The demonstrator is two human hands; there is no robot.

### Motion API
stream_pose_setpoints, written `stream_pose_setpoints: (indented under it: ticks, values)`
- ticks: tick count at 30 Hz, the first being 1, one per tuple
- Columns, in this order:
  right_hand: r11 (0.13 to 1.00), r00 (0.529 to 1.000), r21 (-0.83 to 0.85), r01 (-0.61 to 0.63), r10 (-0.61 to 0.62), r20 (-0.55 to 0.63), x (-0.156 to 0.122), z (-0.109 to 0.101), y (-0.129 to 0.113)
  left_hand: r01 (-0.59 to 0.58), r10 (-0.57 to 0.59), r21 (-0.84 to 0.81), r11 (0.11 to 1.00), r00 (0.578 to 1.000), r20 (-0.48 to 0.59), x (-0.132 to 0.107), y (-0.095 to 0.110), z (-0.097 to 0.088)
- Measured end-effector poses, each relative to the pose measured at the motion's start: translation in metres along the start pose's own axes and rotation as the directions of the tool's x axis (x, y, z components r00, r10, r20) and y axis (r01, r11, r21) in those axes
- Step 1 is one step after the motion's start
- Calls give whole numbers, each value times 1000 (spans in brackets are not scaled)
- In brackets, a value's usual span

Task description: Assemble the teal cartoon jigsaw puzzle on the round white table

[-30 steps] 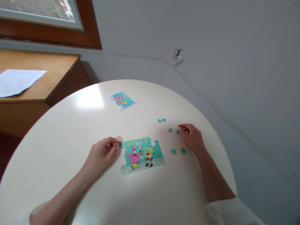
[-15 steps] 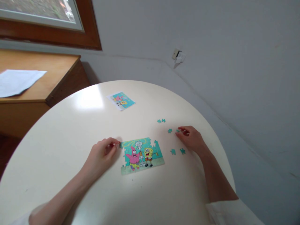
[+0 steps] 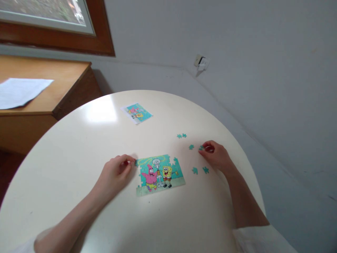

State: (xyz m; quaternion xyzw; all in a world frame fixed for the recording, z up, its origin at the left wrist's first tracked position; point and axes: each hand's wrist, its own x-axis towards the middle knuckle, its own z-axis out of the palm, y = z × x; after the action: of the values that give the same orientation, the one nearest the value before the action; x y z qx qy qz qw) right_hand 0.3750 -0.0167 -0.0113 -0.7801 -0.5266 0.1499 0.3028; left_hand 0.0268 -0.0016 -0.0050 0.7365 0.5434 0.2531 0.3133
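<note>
A partly assembled jigsaw puzzle (image 3: 163, 175) with cartoon figures on teal lies before me, with gaps along its left side and upper right. My left hand (image 3: 118, 173) is closed, its fingertips pinching a teal piece at the puzzle's upper left corner. Whether that piece is joined to the rest I cannot tell. To the right, my right hand (image 3: 217, 154) pinches a small teal puzzle piece (image 3: 201, 148) between thumb and fingers, at or just above the table. Close by lie loose pieces: one (image 3: 191, 147) left of these fingers, and two nearer me (image 3: 195, 170).
Two more loose pieces (image 3: 181, 136) lie farther back on the round white table (image 3: 65, 158). A printed picture (image 3: 137, 113) of the same scene rests near the far edge. At the left stands a wooden desk (image 3: 68, 75) with white paper (image 3: 23, 92); a wall socket (image 3: 201, 62) is behind.
My right fingers have tilted the pinched piece slightly, so more of it shows. My left hand stays at the puzzle's corner.
</note>
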Motion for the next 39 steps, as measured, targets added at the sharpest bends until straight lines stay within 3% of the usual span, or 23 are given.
stream_pose_setpoints:
  ticks: [5,11,30,35,39]
  values:
    - [986,999,160,47,-49,12,-3,5,-9,-11,11,-3,1000,1000,6,-1,-1,1]
    - [906,989,410,103,-135,51,-14,25,-37,-31,31,-17,999,999,-9,0,-6,3]
    - [946,973,251,205,-225,50,-22,34,-49,-95,95,-8,995,995,-23,1,-7,6]
    - [934,980,313,173,-195,42,-29,41,-59,-121,122,16,992,992,-42,2,-6,7]
    - [897,964,417,150,-226,139,-50,55,-83,-147,148,23,989,986,-77,2,-3,7]
